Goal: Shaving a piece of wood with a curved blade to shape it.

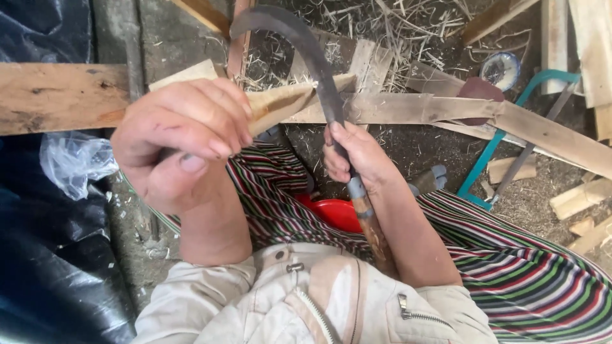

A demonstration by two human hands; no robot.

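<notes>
Left hand (182, 137) hiding strip (287, 102) end, right hand (357, 156) covering sickle (319, 70) neck

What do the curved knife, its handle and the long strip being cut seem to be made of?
The curved blade looks like dark, dull, unpolished metal. Its handle in the right hand seems bare brown wood behind a grey metal collar. The strip held by the left hand looks like pale, fibrous split wood or bamboo; which one is unclear.

The bamboo strip's (280, 102) near end is hidden inside the left hand (182, 143).
</notes>
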